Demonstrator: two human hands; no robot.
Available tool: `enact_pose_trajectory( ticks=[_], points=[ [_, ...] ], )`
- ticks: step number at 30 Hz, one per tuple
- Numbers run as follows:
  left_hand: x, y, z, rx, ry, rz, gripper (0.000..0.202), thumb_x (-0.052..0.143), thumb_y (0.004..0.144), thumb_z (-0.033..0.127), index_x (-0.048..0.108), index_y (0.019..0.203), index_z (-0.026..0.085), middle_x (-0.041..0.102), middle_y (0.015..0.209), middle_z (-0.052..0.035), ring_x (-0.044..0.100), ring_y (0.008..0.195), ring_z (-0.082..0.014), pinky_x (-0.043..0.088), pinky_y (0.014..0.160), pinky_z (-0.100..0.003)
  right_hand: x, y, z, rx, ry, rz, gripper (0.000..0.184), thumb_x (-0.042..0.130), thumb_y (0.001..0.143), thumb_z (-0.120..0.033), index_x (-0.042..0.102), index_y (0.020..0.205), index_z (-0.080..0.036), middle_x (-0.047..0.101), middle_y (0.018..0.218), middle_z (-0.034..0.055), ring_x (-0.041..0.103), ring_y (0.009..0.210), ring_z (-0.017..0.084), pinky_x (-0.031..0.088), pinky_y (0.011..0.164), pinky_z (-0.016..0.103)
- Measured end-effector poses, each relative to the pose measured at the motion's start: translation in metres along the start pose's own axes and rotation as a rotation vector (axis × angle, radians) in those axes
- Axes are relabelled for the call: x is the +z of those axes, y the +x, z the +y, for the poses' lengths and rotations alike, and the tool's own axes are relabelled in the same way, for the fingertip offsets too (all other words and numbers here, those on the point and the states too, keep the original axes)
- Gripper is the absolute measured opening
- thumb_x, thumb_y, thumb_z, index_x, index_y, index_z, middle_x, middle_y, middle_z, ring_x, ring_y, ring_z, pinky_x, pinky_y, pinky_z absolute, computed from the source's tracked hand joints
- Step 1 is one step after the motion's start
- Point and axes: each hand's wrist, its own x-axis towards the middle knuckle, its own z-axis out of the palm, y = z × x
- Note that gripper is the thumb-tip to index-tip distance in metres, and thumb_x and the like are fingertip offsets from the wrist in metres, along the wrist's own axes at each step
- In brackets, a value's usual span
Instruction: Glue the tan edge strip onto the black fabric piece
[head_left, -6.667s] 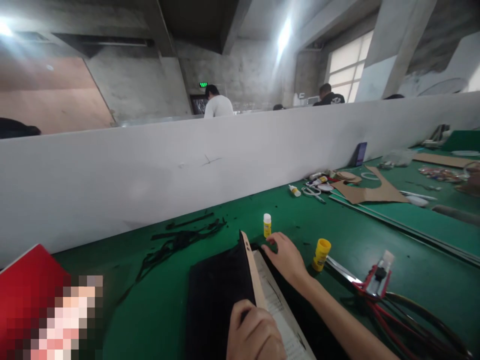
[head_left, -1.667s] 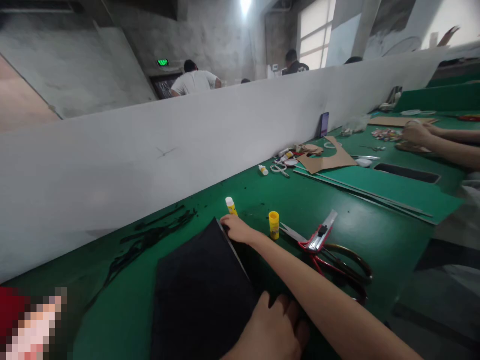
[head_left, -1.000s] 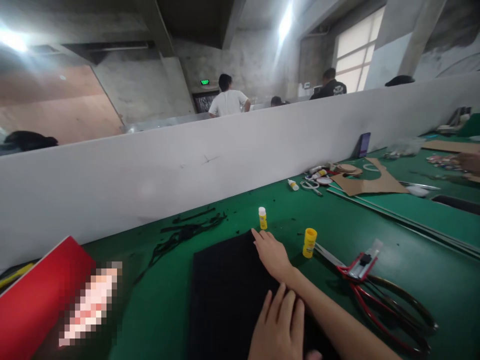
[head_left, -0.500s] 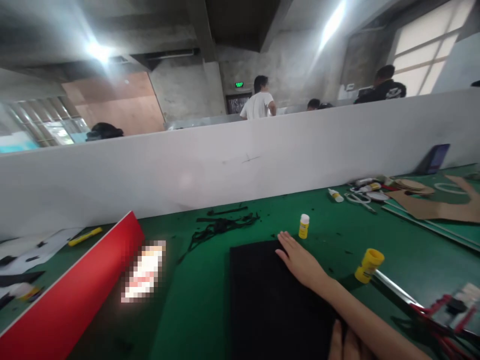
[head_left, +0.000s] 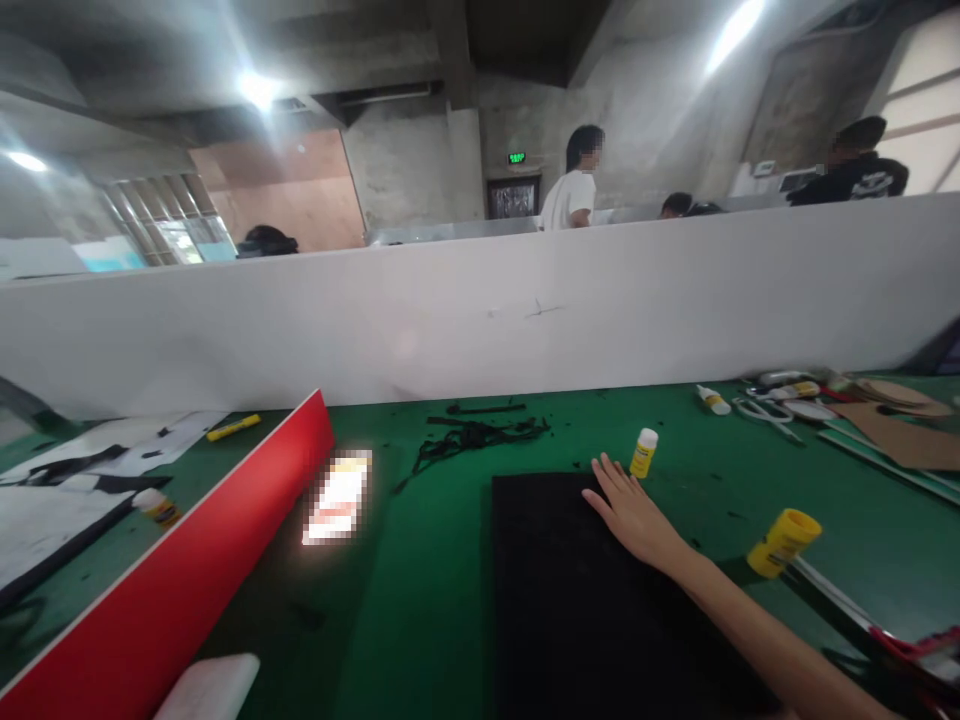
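My right hand (head_left: 634, 512) lies flat, palm down, on the far edge of a black rectangular panel (head_left: 592, 610). Its fingers are spread and hold nothing. Just beyond the fingertips stands a small glue stick (head_left: 643, 455) with a yellow body and white cap; whether the fingers touch it I cannot tell. A wider yellow tube (head_left: 784, 543) with an open top leans to the right of my forearm. My left hand is out of view.
A red board (head_left: 195, 560) stands on edge at left, beside a bright blurred screen (head_left: 337, 500). Black scraps (head_left: 476, 435) lie behind the panel. A white partition (head_left: 450, 320) borders the green table (head_left: 420, 600). Scissors (head_left: 766, 415) lie at right; a white rounded object (head_left: 214, 688) is at lower left.
The view has turned left, so things appear farther right. My left hand's fingers, seen near the right forearm before, have left the picture. My right hand stays on the panel, its fingers more spread.
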Motion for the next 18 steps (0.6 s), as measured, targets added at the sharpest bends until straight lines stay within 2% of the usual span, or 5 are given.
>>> enact_pose_trajectory(
  ticks=[4, 7, 11, 14, 18],
  points=[
    [-0.075, 0.005, -0.057, -0.279, -0.096, 0.200, 0.027, 0.050, 0.092, 0.034, 0.057, 0.113, 0.020, 0.057, 0.121, -0.0077, 0.057, 0.105, -0.0205, 0.046, 0.092, -0.043, -0.010, -0.004, 0.002, -0.078, 0.117, 0.033, 0.060, 0.024, 0.092, -0.050, 0.044, 0.135, -0.015, 0.040, 0.142, 0.0127, 0.025, 0.136, 0.027, 0.029, 0.107, 0.047],
    [-0.108, -0.012, -0.102, -0.629, -0.136, 0.354, 0.034, 0.053, 0.090, 0.032, 0.051, 0.122, 0.020, 0.047, 0.133, -0.0091, 0.046, 0.121, -0.0268, 0.036, 0.101, -0.052, -0.024, -0.021, -0.008, 0.096, 0.178, 0.084, 0.066, 0.027, 0.089, -0.055, 0.035, 0.140, -0.014, 0.043, 0.139, 0.0148, 0.034, 0.131, 0.030, 0.043, 0.096, 0.045],
    [-0.102, -0.033, -0.134, -0.885, -0.358, 0.345, 0.040, 0.056, 0.088, 0.033, 0.048, 0.125, 0.020, 0.047, 0.133, -0.0096, 0.048, 0.118, -0.0267, 0.039, 0.099, -0.051, -0.029, -0.047, -0.022, 0.170, 0.208, 0.111, 0.074, 0.030, 0.087, -0.059, 0.031, 0.142, -0.010, 0.051, 0.131, 0.0181, 0.039, 0.127, 0.035, 0.043, 0.095, 0.048],
    [-0.090, -0.033, -0.138, -0.909, -0.570, 0.345, 0.037, 0.052, 0.090, 0.036, 0.049, 0.124, 0.020, 0.052, 0.126, -0.0093, 0.056, 0.108, -0.0229, 0.047, 0.091, -0.045, -0.025, -0.055, -0.026, 0.108, 0.279, 0.125, 0.073, 0.028, 0.087, -0.059, 0.033, 0.141, -0.010, 0.044, 0.138, 0.0159, 0.032, 0.132, 0.034, 0.034, 0.103, 0.048],
    [-0.079, -0.022, -0.126, -0.833, -0.802, 0.313, 0.031, 0.054, 0.090, 0.034, 0.055, 0.114, 0.015, 0.059, 0.114, -0.0078, 0.061, 0.097, -0.0200, 0.051, 0.083, -0.041, -0.023, -0.054, -0.026, 0.197, 0.372, 0.123, 0.078, 0.025, 0.087, -0.060, 0.027, 0.142, -0.005, 0.039, 0.141, 0.0173, 0.031, 0.133, 0.031, 0.034, 0.104, 0.045]
  ],
)
